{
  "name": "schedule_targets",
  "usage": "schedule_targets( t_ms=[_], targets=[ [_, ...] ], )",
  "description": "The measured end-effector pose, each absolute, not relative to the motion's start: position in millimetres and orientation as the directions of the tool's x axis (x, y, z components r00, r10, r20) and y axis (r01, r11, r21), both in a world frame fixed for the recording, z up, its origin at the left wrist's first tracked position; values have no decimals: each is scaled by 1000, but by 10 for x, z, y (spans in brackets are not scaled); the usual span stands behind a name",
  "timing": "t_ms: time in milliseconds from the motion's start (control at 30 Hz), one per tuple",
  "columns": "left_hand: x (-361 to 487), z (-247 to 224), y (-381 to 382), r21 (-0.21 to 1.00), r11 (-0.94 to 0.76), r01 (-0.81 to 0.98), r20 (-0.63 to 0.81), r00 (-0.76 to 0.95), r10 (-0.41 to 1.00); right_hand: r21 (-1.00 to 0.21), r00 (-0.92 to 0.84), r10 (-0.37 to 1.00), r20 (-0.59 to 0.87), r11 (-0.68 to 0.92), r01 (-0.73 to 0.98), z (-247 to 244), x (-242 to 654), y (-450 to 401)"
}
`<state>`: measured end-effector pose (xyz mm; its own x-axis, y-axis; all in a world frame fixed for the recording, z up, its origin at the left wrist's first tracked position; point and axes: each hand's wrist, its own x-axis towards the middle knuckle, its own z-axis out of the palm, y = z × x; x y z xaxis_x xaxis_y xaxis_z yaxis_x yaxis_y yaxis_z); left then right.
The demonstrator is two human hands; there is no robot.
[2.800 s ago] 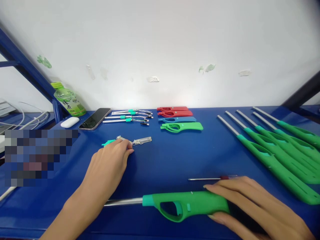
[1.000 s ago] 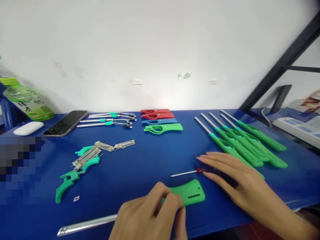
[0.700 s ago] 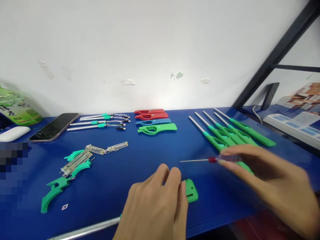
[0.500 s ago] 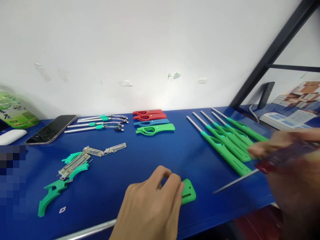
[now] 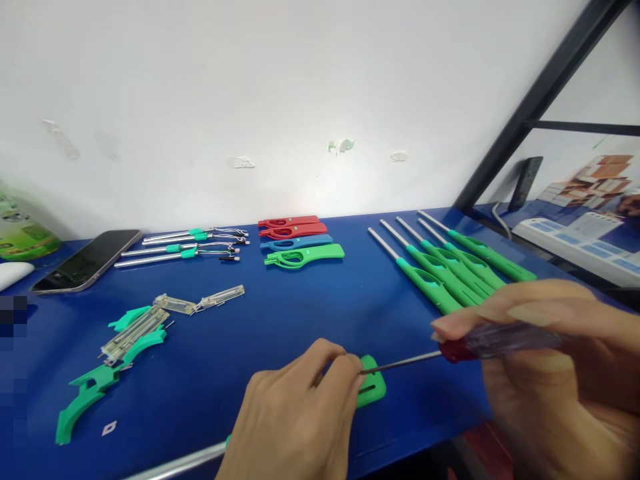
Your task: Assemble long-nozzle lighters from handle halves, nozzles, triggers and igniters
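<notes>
My left hand [image 5: 293, 413] is closed around a green utility lighter [image 5: 374, 393], pressing it to the blue table near the front edge. The slotted end of its handle shows past my fingertips, and a metal tube sticks out on the other side, lower left. In my right hand [image 5: 560, 380] is a screwdriver [image 5: 455, 350] with a red and clear handle. Its shaft points left, and the tip meets my left fingertips at the lighter's handle; exactly what it touches is hidden. Several whole green lighters [image 5: 430, 287] lie behind the right hand.
Along the wall lie metal lighter tubes with wires [image 5: 187, 250], and red, blue and green handle shells [image 5: 305, 255]. Left are teal trigger pieces [image 5: 90, 393] and clear fuel tanks [image 5: 133, 333]. A phone [image 5: 90, 260] and a bottle [image 5: 25, 227] stand far left, a dark frame [image 5: 540, 87] right.
My right hand has brought the screwdriver left and swung its tip up to the lighter handle. The left hand keeps its hold. The view has shifted slightly to the right.
</notes>
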<state>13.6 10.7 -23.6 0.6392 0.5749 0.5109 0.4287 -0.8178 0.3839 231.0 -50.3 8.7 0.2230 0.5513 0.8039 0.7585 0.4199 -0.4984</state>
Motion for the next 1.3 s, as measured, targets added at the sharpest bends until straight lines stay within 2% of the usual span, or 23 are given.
schedule_targets(
  t_ms=[100, 167, 467, 733, 900, 1133, 1300],
  targets=[
    [146, -227, 92, 376, -819, 434, 504, 646, 574, -634, 397, 510, 763, 470, 614, 59, 2265, -491],
    [155, -229, 87, 373, -820, 435, 506, 645, 573, -642, 397, 519, 757, 473, 604, 57, 2260, -492],
    [179, -240, 97, 366, -821, 438, 513, 641, 571, -546, 281, 556, 782, 396, 738, 133, 2276, -500],
    [167, -251, 87, 346, -833, 431, 495, 670, 553, -543, 288, 554, 781, 375, 751, 108, 2289, -496],
    [159, -269, 77, 345, -836, 426, 477, 688, 547, -634, 398, 551, 734, 345, 692, 129, 2232, -475],
    [186, -272, 69, 323, -846, 425, 499, 683, 534, -647, 412, 549, 727, 349, 678, 171, 2180, -477],
    [196, -275, 68, 303, -847, 437, 482, 696, 532, -514, 240, 555, 797, 411, 753, 114, 2310, -521]
  ],
)
